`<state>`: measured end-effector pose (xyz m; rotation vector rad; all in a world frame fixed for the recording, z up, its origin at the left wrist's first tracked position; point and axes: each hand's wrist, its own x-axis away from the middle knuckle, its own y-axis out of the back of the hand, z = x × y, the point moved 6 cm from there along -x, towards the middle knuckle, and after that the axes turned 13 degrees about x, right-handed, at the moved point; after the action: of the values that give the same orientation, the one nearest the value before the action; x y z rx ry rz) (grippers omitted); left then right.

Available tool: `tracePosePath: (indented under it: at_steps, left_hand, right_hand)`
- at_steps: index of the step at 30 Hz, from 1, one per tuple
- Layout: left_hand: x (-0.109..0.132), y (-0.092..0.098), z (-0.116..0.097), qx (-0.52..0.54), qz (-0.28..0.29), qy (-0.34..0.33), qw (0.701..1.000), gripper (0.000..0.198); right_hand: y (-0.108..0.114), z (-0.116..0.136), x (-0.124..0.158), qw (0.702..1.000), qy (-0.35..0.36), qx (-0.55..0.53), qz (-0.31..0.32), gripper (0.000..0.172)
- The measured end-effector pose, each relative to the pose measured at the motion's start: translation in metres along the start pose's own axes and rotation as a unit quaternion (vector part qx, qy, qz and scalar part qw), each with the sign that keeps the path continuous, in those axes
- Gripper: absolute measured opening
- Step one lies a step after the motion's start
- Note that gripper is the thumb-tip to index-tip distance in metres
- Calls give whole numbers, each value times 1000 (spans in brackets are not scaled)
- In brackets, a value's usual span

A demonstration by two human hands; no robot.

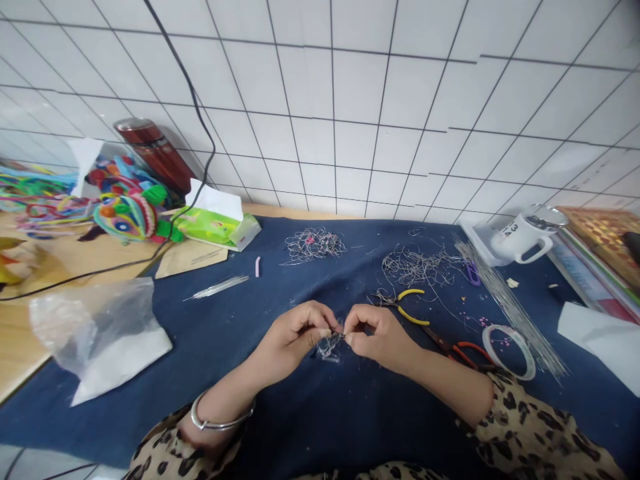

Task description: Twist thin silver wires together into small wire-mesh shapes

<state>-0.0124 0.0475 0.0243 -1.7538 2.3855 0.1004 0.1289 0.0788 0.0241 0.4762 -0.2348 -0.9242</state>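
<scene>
My left hand [303, 331] and my right hand [377, 337] meet at the middle of the blue cloth, fingertips almost touching. Both are closed in a pinch on a thin dark piece of wire [338, 333], whose ends the fingers hide. Just below the fingertips lies a small tangle of silvery wire [329, 348]. To the right of my right hand are yellow-handled pliers [411, 315] and a red-handled tool [465, 352], partly behind my forearm. Bent wire pieces form two piles, one straight ahead [315, 245] and another further right [417, 267].
Long straight wires [510, 303] lie at the right, beside a clear ring-shaped coil [525, 353], pink beads [484, 322] and a white mug [530, 237]. Leftward are a plastic bag [115, 340], thin needles [220, 287], a tissue pack [215, 225] and a black cable [200, 113].
</scene>
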Motion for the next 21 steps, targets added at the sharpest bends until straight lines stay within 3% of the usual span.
tracePosePath:
  at_steps: [6, 14, 21]
  left_hand:
    - [-1, 22, 2, 57, -104, -7, 993, 7]
    - [-3, 31, 11, 208, -204, 3, 957, 12]
    - [-5, 16, 22, 252, -208, 34, 944, 14]
  right_hand:
    - [-2, -1, -1, 997, 53, 63, 1, 14]
    - [-3, -5, -3, 992, 72, 102, -16, 15]
    - [-6, -10, -5, 991, 63, 99, -62, 12]
